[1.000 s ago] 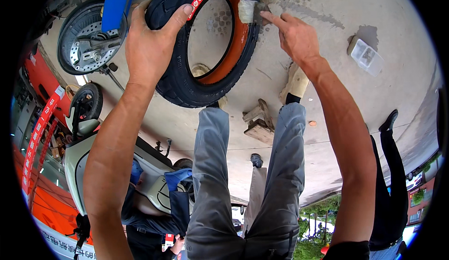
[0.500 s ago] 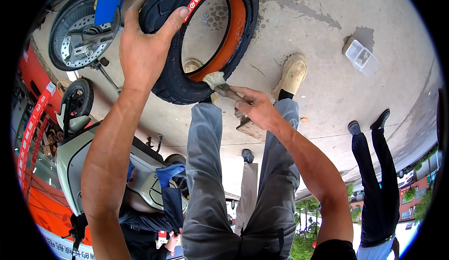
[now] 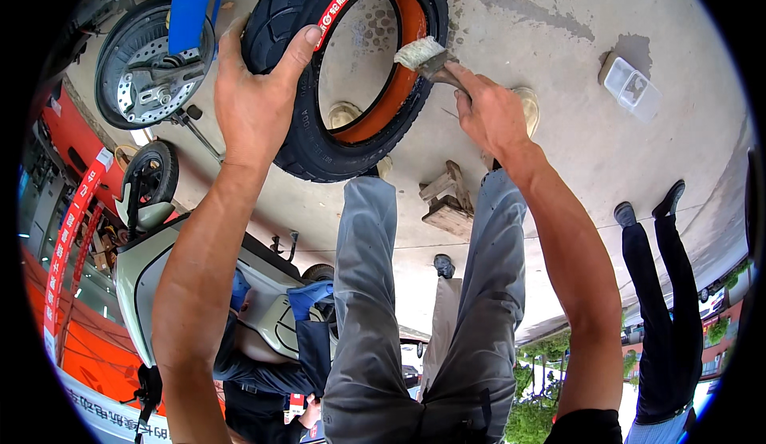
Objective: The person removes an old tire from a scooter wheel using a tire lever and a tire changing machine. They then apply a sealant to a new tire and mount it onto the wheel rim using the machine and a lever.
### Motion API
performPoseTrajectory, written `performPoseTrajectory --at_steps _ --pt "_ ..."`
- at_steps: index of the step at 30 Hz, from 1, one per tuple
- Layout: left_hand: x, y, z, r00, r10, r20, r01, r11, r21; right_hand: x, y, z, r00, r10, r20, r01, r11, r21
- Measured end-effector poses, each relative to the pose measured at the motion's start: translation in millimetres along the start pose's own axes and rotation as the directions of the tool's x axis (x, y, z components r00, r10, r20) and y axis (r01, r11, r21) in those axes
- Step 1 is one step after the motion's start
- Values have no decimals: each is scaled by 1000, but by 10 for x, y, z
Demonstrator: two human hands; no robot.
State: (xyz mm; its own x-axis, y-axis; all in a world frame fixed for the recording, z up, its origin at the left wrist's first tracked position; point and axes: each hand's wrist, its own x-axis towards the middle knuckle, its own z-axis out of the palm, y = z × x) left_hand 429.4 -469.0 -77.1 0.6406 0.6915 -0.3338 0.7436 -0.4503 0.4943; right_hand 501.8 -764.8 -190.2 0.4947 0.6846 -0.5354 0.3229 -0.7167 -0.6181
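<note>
A black scooter tire (image 3: 307, 145) with a red and yellow label stands tilted on the ground, and its inner face is orange. My left hand (image 3: 259, 97) grips the tire's near left side, thumb over the sidewall and fingers on the tread. In my right hand (image 3: 496, 117) is a paintbrush (image 3: 435, 63), held by its handle. Its pale, worn bristles lie over the right rim of the tire, at the edge of the orange inside; whether they touch it I cannot tell.
A wheel with a brake disc (image 3: 159, 85) stands at the upper left beside a blue part (image 3: 191, 9). A pale scooter (image 3: 191, 260) and a person are at lower left. Right: a clear plastic box (image 3: 630, 85) and another person's legs (image 3: 662, 284). A wooden stool (image 3: 449, 205) stands near my knees.
The paintbrush in my right hand has moved up and right, from the tire's lower rim to its right rim. My left hand keeps its hold on the tire.
</note>
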Motion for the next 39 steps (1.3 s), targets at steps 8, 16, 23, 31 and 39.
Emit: performPoseTrajectory --at_steps 8,16,23,31,39 --pt "-117 187 20 999 46 -16 -44 996 71 -622 -187 366 951 5 309 -143 893 426" --pt "-979 340 106 744 632 217 -657 751 61 -1025 171 -1135 760 642 106 -538 529 656" --pt "-1676 57 227 151 891 428 -984 178 -23 -203 -433 -1065 661 466 588 -750 399 527" --pt "-1817 -215 265 136 917 376 -987 156 -23 546 -1127 399 652 449 610 -749 258 611" --pt "-1612 -465 75 143 938 315 -987 158 -25 73 -1328 -156 431 111 896 -800 506 322"
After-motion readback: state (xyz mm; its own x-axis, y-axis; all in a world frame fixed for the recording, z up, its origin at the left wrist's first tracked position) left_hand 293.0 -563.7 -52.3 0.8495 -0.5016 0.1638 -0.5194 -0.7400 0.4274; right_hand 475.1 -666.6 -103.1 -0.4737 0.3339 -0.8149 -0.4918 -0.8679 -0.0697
